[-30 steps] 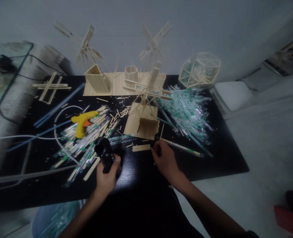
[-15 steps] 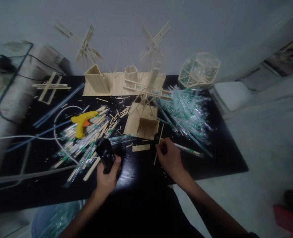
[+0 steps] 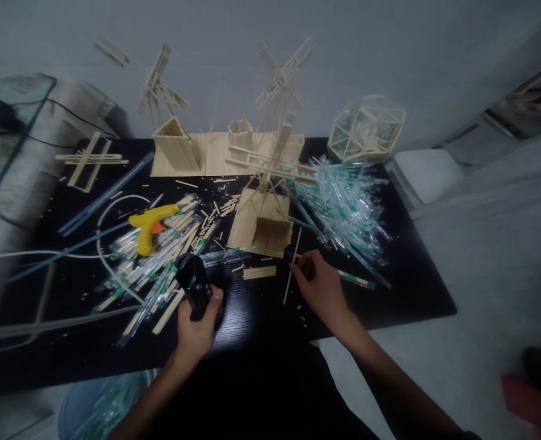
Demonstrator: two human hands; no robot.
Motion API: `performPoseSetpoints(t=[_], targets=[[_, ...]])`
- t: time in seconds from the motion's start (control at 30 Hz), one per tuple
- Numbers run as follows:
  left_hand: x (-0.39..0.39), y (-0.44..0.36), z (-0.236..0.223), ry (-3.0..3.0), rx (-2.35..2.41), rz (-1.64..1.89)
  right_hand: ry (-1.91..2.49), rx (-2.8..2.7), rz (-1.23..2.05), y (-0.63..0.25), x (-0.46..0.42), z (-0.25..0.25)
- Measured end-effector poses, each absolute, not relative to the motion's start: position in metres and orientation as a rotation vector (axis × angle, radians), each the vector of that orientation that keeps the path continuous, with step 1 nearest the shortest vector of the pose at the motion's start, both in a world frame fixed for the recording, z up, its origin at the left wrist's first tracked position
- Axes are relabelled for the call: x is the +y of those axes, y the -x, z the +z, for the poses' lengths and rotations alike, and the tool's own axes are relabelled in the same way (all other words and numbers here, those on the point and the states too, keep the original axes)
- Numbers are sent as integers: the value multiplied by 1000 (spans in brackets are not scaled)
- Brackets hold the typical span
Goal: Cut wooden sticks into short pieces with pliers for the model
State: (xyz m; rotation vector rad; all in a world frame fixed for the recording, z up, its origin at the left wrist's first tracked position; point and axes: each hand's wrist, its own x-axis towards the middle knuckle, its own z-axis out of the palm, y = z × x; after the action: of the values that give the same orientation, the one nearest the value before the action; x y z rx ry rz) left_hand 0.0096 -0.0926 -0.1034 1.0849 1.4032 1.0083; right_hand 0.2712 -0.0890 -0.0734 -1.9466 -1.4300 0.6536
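Note:
My left hand is wrapped round a black hand tool with a rounded, hooked head, held above the table's front part. My right hand has its fingers curled together, with thumb and fingertips at a thin wooden stick that slants towards me. What lies between these fingertips is small and cannot be made out. Left of that stick lies a short row of cut sticks. Just behind it stands a windmill-like stick model with an open box on its base.
A yellow glue gun rests on a heap of wrapped chopsticks. Empty wrappers pile up at the right. More stick models and a many-sided stick frame line the back. A bin stands below the front edge.
My right hand has shifted slightly to the right, and its fingers have moved at the thin stick. My left hand keeps the black tool nearly still. The view has shifted slightly.

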Motion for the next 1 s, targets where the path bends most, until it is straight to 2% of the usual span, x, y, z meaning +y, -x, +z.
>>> performPoseSetpoints(t=[0.5,0.73,0.9,1.0], targets=[[-94,-8,-107,-1076,1391,1002,2008,-1319,711,-268,-78,-72],[-93,-8,-106,-1107,1390,1008,1657,-826,965,-281,-82,-53],[-93,-6,-110,-1117,1397,996,1487,-693,1053,-282,-89,-43],[-93,-6,-111,-1119,1404,995,1406,-605,1225,-279,-92,-42]])
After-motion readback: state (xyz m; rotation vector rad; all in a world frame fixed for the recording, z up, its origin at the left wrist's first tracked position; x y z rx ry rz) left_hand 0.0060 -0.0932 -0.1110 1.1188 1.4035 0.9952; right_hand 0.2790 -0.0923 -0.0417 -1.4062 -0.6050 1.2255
